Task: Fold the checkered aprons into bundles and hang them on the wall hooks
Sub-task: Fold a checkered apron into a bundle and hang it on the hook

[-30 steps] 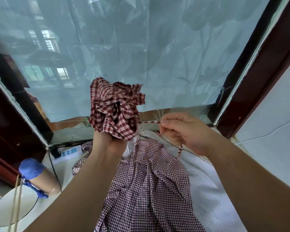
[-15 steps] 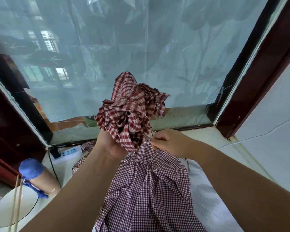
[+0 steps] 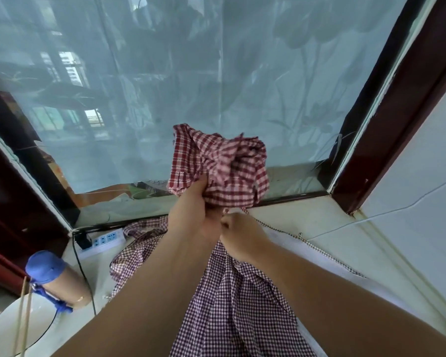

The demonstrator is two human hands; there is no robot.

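Note:
A bunched red-and-white checkered apron point(image 3: 224, 166) is held up in front of the window. My left hand point(image 3: 193, 215) grips it from below, thumb pressed into the cloth. My right hand point(image 3: 238, 233) is tucked just under the bundle, fingers curled and pinching the apron's thin checkered strap point(image 3: 317, 249), which trails off to the right across the sill. A second apron with a finer dark-red check point(image 3: 232, 300) lies spread on the sill beneath my forearms. No wall hooks show in this view.
A white power strip point(image 3: 106, 239) with a black cable lies at the back left of the sill. A tan cylinder with a blue cap point(image 3: 54, 279) and a round white disc point(image 3: 18, 328) sit at the lower left. Dark-red window frame point(image 3: 397, 104) borders the right.
The bundle moved to the right and turned in my left hand. My right hand came from beside the bundle to below it, drawing the strap down and under.

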